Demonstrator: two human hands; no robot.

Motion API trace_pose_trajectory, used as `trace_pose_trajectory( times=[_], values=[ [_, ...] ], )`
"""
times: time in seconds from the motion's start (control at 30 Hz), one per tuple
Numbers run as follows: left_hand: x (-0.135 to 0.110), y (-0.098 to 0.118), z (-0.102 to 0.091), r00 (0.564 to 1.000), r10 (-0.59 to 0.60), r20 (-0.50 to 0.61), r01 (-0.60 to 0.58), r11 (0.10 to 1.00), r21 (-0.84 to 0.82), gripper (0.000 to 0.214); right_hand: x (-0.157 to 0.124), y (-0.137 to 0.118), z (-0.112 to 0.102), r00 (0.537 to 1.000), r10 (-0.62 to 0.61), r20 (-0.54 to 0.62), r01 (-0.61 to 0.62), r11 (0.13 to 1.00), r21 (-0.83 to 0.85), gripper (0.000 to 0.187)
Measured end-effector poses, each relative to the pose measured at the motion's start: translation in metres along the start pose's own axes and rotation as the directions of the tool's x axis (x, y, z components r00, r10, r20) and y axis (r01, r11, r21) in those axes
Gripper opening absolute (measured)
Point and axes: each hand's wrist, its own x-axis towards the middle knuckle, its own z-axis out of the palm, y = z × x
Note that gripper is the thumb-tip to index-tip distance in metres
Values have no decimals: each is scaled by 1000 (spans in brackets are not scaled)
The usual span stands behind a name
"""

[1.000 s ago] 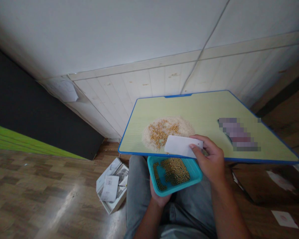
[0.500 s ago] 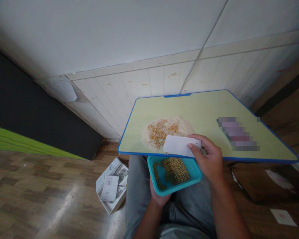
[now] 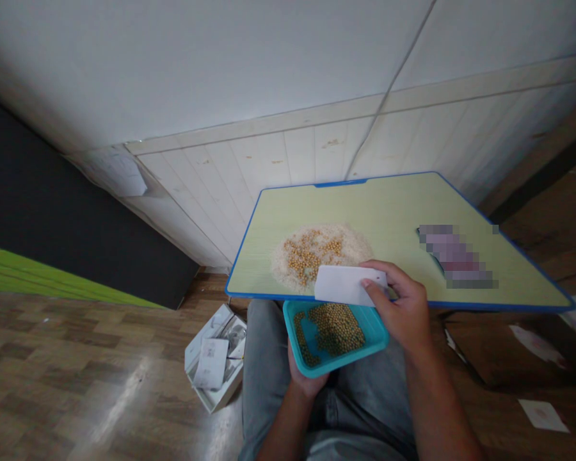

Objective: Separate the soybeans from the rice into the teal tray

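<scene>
My right hand (image 3: 403, 301) pinches a white card (image 3: 343, 285) between thumb and fingers, over the table's front edge. Behind the card, a pile of white rice grains (image 3: 355, 242) mixed with yellow soybeans (image 3: 303, 259) lies on the table. My left hand (image 3: 310, 382) grips a teal plastic tray (image 3: 312, 371) from below, just under the table's edge and above my lap. Soybeans (image 3: 338, 330) cover much of the tray's bottom. The left fingers are mostly hidden beneath the tray.
The light green table (image 3: 388, 205) has a blue rim and stands by a white wall. A pixelated flat object (image 3: 456, 256) lies on its right side. On the floor are an open white box (image 3: 216, 358) at left and a brown box (image 3: 499, 352) at right.
The card in my right hand has tilted and dropped slightly toward the table's front edge. The tray in my left hand stays almost where it was.
</scene>
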Motion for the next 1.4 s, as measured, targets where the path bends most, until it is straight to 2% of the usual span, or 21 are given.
trace_pose_trajectory(
  times=[0.23, 0.33, 0.5, 0.63, 0.8, 0.97, 1.07, 1.4],
  values=[
    [0, -2, -12, 1000, 4, -11, -4, 999, -44, 54, 0, 4, -3, 993, 84, -84, -83, 996, 12, 21],
    [-1, -2, -17, 1000, 22, -18, -22, 999, -23, 51, 1, 4, -3, 982, 103, -155, -103, 995, 9, 22],
    [-7, 2, -7, 999, 1, -38, -3, 999, -36, 59, -1, 5, 1, 964, 93, -248, -91, 996, 20, 24],
    [-8, 3, -2, 999, -41, -35, 39, 998, -58, 72, -4, 8, 6, 972, 82, -221, -83, 997, 5, 23],
    [-4, 2, -8, 998, -61, 6, 62, 994, -89, 81, -5, 7, 9, 971, 53, -233, -57, 998, -10, 24],
    [-1, 0, -10, 996, -61, 59, 66, 994, -89, 75, -5, 5, 10, 986, 11, -164, -18, 999, -39, 22],
    [0, -1, -10, 997, -60, 51, 64, 995, -72, 71, -6, 6, 10, 992, 0, -124, -4, 999, -32, 21],
    [2, -2, -7, 999, -28, 34, 28, 999, -20, 66, -6, 0, 8, 995, -18, -95, 17, 1000, -12, 19]
  ],
)
